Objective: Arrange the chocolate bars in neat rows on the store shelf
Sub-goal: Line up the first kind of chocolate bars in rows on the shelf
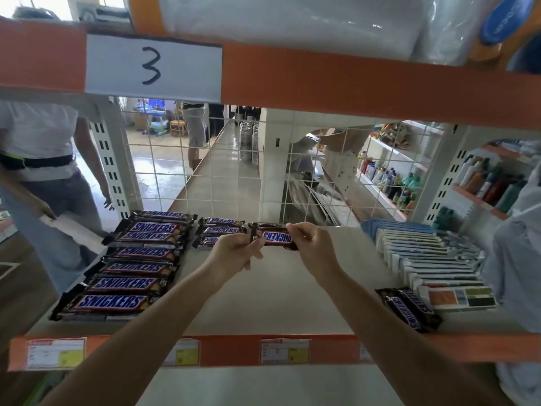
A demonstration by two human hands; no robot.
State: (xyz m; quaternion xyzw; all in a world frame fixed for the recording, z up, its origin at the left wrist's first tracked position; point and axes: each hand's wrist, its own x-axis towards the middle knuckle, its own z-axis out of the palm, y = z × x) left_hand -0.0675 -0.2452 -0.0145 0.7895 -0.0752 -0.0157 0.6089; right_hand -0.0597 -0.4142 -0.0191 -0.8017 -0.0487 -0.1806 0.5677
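Note:
I hold one Snickers bar (275, 238) level above the back of the white shelf (272, 291), its label upside down to me. My left hand (237, 252) pinches its left end and my right hand (311, 244) pinches its right end. A long row of several Snickers bars (128, 265) runs front to back on the shelf's left side. A short second row of bars (218, 231) lies at the back, just left of the held bar. Another bar or two (253, 225) lie behind the held one. A small stack of Snickers bars (409, 307) lies askew at the front right.
Blue and white flat packs (424, 253) stand in a row on the shelf's right. A wire grid (205, 177) backs the shelf. An orange beam with a "3" label (153, 65) hangs overhead. The orange front edge (234, 348) carries price tags. A person (44, 159) stands at left.

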